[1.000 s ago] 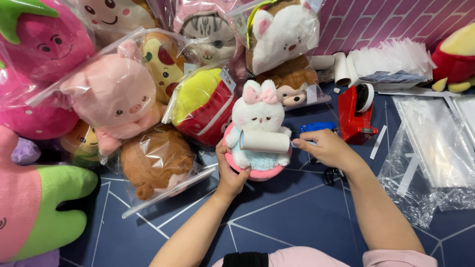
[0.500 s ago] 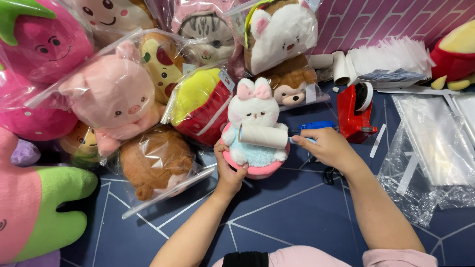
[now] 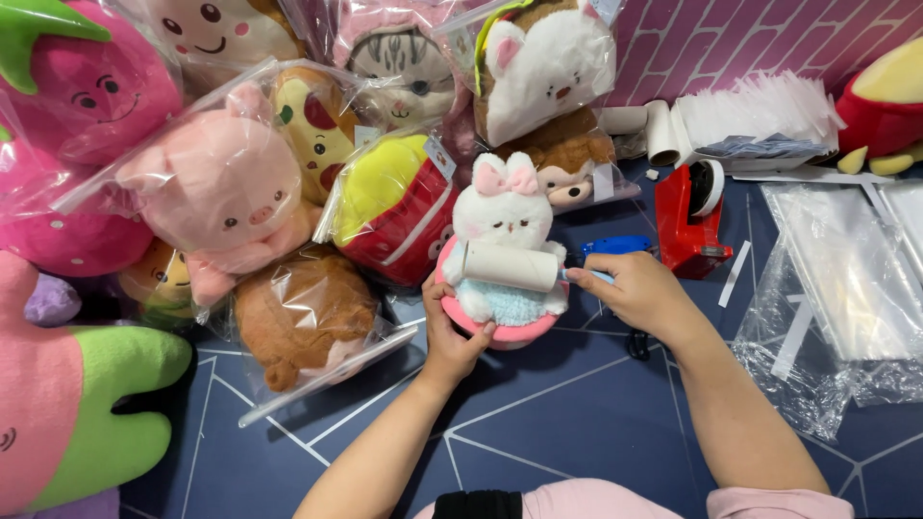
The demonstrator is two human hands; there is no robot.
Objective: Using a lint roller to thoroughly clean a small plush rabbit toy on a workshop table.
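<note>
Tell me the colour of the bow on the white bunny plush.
Pink bow, on the white bunny plush; head view.

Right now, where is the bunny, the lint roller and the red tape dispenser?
bunny plush (image 3: 503, 213), head view, on its white face.
lint roller (image 3: 510, 266), head view, on the white roll.
red tape dispenser (image 3: 685, 231), head view, on its red body.

Your open lane is the bare blue mat (image 3: 538, 423) between and below your forearms. Bagged plush toys (image 3: 288, 192) crowd the whole left and top, touching one another with no gap. To the right, the red tape dispenser (image 3: 690, 216) stands just beside your right hand (image 3: 635, 293), and clear plastic bags (image 3: 846, 288) cover the far right.
</note>
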